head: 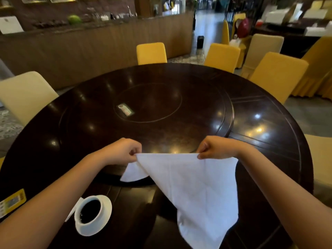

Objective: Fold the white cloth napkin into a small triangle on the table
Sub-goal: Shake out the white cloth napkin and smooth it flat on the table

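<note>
A large round dark wooden table [71,126] fills the view, with an inset round turntable [179,114] at its centre and yellow-covered chairs [151,53] around its far side. A white cloth napkin [197,186] is held up over the near edge of the table, in front of the person. It hangs in a rough triangle: a taut straight edge runs across the top between the two hands, and the cloth narrows to a drooping point at the bottom of the view. A smaller flap hangs behind it on the left. To the left, on the table, stands a white cup of dark liquid on a saucer [92,213].

The left hand [124,151] pinches the top left corner of the napkin between thumb and fingers. The right hand [218,147] pinches the top right corner the same way. The cloth hangs below and between both grips, mostly off the table surface.

The task seems at an early stage: the napkin looks folded once on the diagonal, but loosely. It has yet to be laid flat and folded down into a small triangle.
</note>
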Demonstrator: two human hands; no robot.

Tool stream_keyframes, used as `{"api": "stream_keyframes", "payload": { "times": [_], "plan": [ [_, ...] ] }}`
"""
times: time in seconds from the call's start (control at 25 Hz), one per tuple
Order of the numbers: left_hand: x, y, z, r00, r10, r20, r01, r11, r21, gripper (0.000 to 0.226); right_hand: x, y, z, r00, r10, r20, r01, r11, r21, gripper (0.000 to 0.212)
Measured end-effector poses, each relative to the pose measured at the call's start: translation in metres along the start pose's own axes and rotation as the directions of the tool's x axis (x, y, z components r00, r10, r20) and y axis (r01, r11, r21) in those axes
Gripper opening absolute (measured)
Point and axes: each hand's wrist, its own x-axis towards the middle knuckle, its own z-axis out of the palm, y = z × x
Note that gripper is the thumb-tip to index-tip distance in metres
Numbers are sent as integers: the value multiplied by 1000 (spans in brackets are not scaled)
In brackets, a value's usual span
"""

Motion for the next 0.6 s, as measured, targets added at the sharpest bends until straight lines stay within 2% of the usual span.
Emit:
{"api": "stream_keyframes", "payload": {
  "times": [0.08, 0.16, 0.24, 0.28, 0.32, 0.4, 0.48, 0.56, 0.6],
  "plan": [
    [14, -11, -27, 980, -107, -170, 94, 992, -84, 20, 19, -6, -29, 977, 15, -215, -42, 992, -120, 14],
    [28, -11, -62, 929, -194, -315, 165, 979, -118, 19, 36, -13, -64, 916, 10, -401, -82, 983, -163, 14],
    [38, -1, -102, 848, -226, -479, 188, 974, -127, 18, 49, -24, -99, 830, 5, -557, -128, 975, -182, 16],
    [40, 5, -122, 789, -205, -579, 171, 979, -114, 18, 52, -30, -116, 762, -32, -647, -143, 966, -217, 17],
    [39, 12, -141, 710, -157, -687, 136, 987, -84, 18, 53, -37, -131, 670, -98, -736, -150, 953, -264, 17],
    [32, 22, -171, 499, 7, -867, 68, 997, 47, 19, 48, -50, -155, 432, -293, -853, -139, 913, -384, 15],
    [21, 29, -185, 298, 174, -938, 55, 978, 199, 18, 36, -58, -166, 199, -449, -871, -136, 868, -478, 12],
    [8, 34, -176, 141, 313, -939, 59, 944, 324, 18, 24, -59, -158, 58, -513, -857, -130, 847, -516, 11],
    [3, 32, -163, 98, 356, -929, 52, 931, 362, 19, 19, -55, -148, 37, -533, -845, -121, 837, -534, 10]
  ]
}}
